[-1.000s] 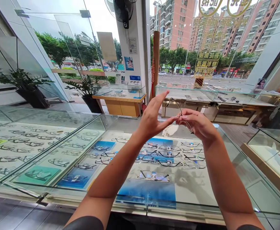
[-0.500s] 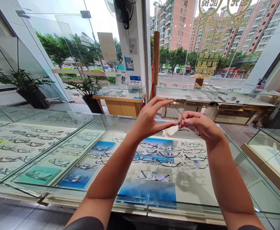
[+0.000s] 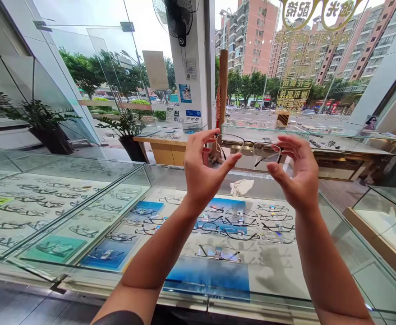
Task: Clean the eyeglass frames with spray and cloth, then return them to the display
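I hold a thin-rimmed pair of glasses [image 3: 248,149] up in front of me, spread wide between both hands. My left hand [image 3: 203,174] pinches its left end between thumb and fingers. My right hand [image 3: 294,174] grips its right end, where a dark temple angles down. Both hands hover above the glass display counter [image 3: 157,174]. A white cloth [image 3: 241,187] lies on the counter top just below the glasses.
Rows of glasses [image 3: 238,221] lie inside the case on blue and white cards. Another case [image 3: 32,198] extends left. Further counters [image 3: 320,144] and potted plants [image 3: 42,122] stand by the shop windows. A fan [image 3: 177,18] hangs on the pillar.
The hands have risen and moved apart. The glasses, earlier held close together at the right hand, are now stretched out level between both hands.
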Demonstrator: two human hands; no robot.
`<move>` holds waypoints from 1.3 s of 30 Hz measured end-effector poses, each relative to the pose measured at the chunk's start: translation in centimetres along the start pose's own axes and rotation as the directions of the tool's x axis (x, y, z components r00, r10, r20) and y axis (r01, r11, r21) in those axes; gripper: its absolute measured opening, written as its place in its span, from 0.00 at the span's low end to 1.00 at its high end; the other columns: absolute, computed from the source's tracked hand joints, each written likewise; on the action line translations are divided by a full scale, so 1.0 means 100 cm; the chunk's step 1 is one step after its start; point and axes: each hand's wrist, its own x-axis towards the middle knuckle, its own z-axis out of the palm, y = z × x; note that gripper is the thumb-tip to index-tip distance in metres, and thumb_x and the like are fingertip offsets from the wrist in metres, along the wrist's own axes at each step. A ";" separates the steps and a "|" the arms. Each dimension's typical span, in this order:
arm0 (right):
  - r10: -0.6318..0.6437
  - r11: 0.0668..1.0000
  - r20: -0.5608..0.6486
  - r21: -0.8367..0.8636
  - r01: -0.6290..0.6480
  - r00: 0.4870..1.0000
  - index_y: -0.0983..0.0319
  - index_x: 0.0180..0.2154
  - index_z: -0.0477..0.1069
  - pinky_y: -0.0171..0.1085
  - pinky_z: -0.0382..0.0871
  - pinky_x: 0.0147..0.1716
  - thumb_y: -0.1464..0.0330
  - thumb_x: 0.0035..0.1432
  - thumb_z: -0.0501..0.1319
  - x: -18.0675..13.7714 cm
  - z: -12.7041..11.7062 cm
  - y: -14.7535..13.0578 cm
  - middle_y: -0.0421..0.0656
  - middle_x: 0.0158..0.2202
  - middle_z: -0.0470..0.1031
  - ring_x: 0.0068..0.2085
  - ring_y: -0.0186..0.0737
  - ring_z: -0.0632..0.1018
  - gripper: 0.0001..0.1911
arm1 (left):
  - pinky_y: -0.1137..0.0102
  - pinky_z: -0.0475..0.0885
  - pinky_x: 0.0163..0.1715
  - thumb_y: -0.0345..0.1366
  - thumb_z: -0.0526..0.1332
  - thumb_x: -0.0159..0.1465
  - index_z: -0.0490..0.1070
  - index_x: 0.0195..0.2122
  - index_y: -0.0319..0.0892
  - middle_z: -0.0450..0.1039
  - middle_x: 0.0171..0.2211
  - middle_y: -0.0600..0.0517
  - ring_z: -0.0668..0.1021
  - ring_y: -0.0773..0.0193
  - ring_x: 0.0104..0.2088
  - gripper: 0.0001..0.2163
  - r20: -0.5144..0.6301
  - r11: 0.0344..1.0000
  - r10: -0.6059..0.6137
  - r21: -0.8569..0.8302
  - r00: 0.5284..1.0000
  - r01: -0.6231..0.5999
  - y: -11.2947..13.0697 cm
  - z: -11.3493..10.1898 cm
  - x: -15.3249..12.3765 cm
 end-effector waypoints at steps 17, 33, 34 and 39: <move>-0.009 0.995 -0.088 -0.098 0.000 0.996 0.52 0.54 0.79 0.50 0.75 0.51 0.52 0.60 0.74 -0.001 0.005 0.005 0.42 0.46 0.83 0.47 0.47 0.82 0.23 | 0.62 0.78 0.46 0.49 0.78 0.60 0.79 0.54 0.49 0.79 0.50 0.48 0.82 0.58 0.46 0.23 0.025 0.994 -0.100 -0.045 0.995 0.101 0.000 0.003 -0.002; 0.106 0.991 -0.209 -0.052 -0.120 0.972 0.55 0.51 0.73 0.49 0.77 0.53 0.52 0.57 0.76 -0.005 0.015 0.016 0.45 0.51 0.80 0.51 0.46 0.81 0.27 | 0.62 0.78 0.44 0.46 0.79 0.59 0.80 0.53 0.51 0.82 0.49 0.49 0.84 0.58 0.45 0.22 0.024 0.982 -0.169 -0.081 0.985 0.171 -0.011 0.008 -0.004; 0.101 0.991 -0.210 -0.062 -0.117 0.972 0.55 0.51 0.73 0.49 0.76 0.53 0.52 0.57 0.76 -0.005 0.016 0.016 0.45 0.51 0.80 0.50 0.46 0.81 0.27 | 0.62 0.78 0.44 0.46 0.79 0.58 0.80 0.53 0.51 0.82 0.49 0.49 0.84 0.58 0.46 0.22 0.033 0.977 -0.188 -0.094 0.982 0.191 -0.012 0.009 -0.004; 0.055 0.991 -0.236 -0.106 -0.082 0.970 0.56 0.51 0.73 0.50 0.76 0.54 0.51 0.58 0.75 -0.005 0.017 0.011 0.45 0.50 0.80 0.50 0.46 0.81 0.26 | 0.61 0.80 0.46 0.47 0.80 0.57 0.80 0.54 0.51 0.84 0.48 0.47 0.85 0.56 0.48 0.25 0.060 0.938 -0.277 -0.199 0.959 0.284 -0.020 0.014 -0.004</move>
